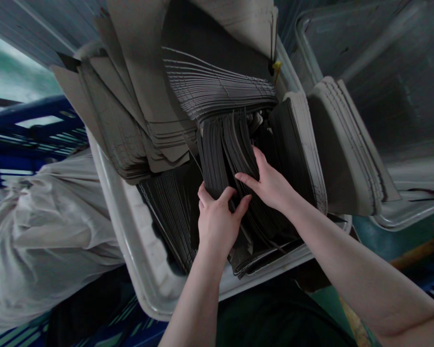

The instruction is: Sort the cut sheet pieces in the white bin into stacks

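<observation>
A white plastic bin [119, 226] holds several packed stacks of thin dark and grey cut sheets, material unclear. My left hand [219, 217] is closed over the near end of a stack of dark sheets [214, 154], its fingers bent around the edges. Just to the right, my right hand [271, 183] grips a second, slightly curved stack of dark sheets [238, 144], thumb on the near side and fingers behind it. Those fingertips are partly hidden. A larger fanned dark stack [217, 86] leans beyond both hands.
Grey sheets [126, 130] lean along the bin's left side. More grey sheets [347, 149] stand at the right, by a clear plastic bin [376, 62]. A blue crate [32, 130] and a pale cloth bundle [54, 212] lie to the left.
</observation>
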`<state>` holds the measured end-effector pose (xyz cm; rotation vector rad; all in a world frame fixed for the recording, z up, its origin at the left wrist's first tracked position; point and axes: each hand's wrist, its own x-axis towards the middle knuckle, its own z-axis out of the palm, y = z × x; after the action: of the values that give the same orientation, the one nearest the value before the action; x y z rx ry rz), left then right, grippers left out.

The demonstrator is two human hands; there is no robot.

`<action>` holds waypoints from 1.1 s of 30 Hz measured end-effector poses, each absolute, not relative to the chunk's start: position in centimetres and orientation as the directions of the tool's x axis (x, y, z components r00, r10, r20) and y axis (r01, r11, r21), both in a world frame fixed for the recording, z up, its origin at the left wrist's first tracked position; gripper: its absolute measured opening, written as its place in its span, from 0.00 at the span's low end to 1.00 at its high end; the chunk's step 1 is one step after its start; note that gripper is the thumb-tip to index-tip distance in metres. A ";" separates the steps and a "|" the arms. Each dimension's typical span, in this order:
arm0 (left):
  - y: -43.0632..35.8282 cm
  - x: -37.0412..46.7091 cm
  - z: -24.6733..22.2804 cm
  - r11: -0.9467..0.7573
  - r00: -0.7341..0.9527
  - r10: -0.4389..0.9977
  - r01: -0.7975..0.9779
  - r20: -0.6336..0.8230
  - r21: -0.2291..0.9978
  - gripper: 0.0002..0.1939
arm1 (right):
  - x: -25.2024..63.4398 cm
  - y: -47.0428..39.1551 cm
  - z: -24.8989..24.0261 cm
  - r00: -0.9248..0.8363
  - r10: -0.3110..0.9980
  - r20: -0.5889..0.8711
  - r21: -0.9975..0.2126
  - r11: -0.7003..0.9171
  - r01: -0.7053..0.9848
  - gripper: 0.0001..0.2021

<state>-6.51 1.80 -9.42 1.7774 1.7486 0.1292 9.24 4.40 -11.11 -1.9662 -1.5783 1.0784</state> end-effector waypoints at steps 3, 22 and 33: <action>1.9 -6.6 -9.4 0.075 0.126 0.928 0.857 -0.350 0.509 0.21 | 9.2 4.4 -11.1 0.063 0.949 -0.308 -0.721 -0.276 0.636 0.37; 1.5 -6.6 -9.1 0.047 0.157 0.942 0.815 -0.298 0.578 0.20 | 9.4 4.4 -11.3 0.058 0.958 -0.280 -0.758 -0.258 0.599 0.35; 1.8 -4.9 -9.0 0.065 0.086 0.953 0.880 -0.290 0.471 0.21 | 9.9 4.4 -11.2 0.050 0.961 -0.273 -0.788 -0.253 0.562 0.33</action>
<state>-4.85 1.82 -9.03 1.8239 1.8031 0.1750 9.88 4.35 -11.21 -1.8571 -1.5235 1.0990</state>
